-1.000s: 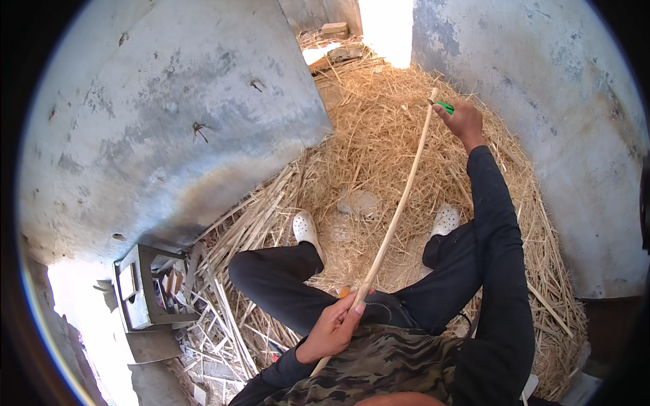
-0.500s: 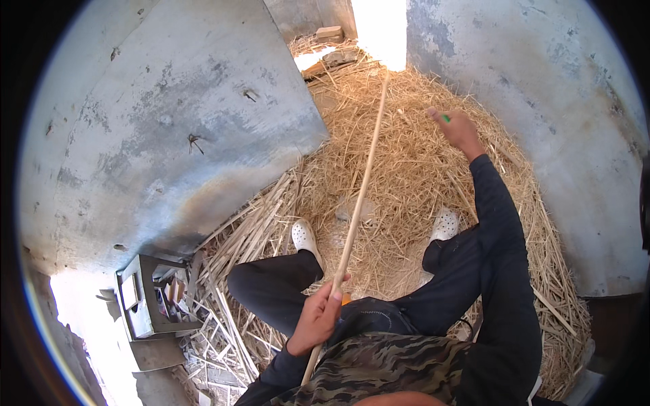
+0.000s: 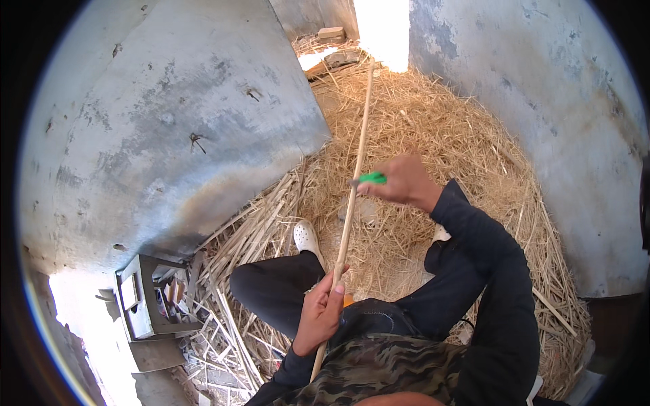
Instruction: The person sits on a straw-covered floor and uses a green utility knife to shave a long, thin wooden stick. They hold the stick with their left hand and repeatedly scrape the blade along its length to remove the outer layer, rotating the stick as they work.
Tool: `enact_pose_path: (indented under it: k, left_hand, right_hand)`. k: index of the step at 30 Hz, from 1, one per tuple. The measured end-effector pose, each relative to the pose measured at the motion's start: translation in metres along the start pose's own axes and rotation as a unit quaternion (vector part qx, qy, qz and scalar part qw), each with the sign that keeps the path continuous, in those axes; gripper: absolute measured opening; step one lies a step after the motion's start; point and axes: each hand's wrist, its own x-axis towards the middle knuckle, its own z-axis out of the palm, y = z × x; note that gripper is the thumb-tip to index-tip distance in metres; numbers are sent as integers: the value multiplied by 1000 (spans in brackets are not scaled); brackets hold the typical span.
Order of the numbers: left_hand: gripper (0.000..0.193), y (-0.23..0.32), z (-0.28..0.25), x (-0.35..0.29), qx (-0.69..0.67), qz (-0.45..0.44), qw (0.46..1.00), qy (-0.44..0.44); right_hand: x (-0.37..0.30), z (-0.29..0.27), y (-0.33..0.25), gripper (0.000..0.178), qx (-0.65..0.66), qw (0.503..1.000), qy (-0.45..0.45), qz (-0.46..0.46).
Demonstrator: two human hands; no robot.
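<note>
Cloth in a camouflage print (image 3: 399, 358) covers the person's torso beside the lower end of a long pale stick (image 3: 361, 135), which slants up and away. The left hand (image 3: 319, 314) has its fingers wrapped around the stick near that end. Farther along, the right hand (image 3: 405, 179) is to the stick's right, fingers closed around a small green tool (image 3: 372, 177) whose dark tip is at the stick's side; whether it cuts in, I cannot tell. White clogs (image 3: 307, 238) flank the stick, the right one partly hidden. A small open box (image 3: 142, 318) and a heap of pale strips (image 3: 257, 216) lie to the stick's left, and straw-like shavings (image 3: 420, 108) spread beneath the stick. Beyond its far end, a bright opening (image 3: 382, 27) parts grey walls (image 3: 528, 135).
</note>
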Motion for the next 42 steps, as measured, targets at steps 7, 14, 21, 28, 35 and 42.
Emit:
enact_pose_path:
  k: [7,14,21,28,35,42]
  left_hand:
    - [40,2,4,-14,40,18,999,2]
    - [40,2,4,-18,73,42,996,24]
    - [38,11,11,-37,146,0,988,-43]
    - [37,-7,9,-58,162,16,984,-66]
    - [36,-4,9,-59,120,-35,989,-75]
    - [34,-28,-18,-116,40,-98,993,-59]
  right_hand:
    - [19,1,45,79,-31,994,-16,106]
    - [11,16,34,78,-16,999,-5,51]
    - [27,-17,121,74,-71,981,113,142]
    - [17,-51,156,76,-118,964,162,176]
    - [4,-32,181,76,-212,957,87,178]
    - [-92,-59,280,90,-114,769,-57,627]
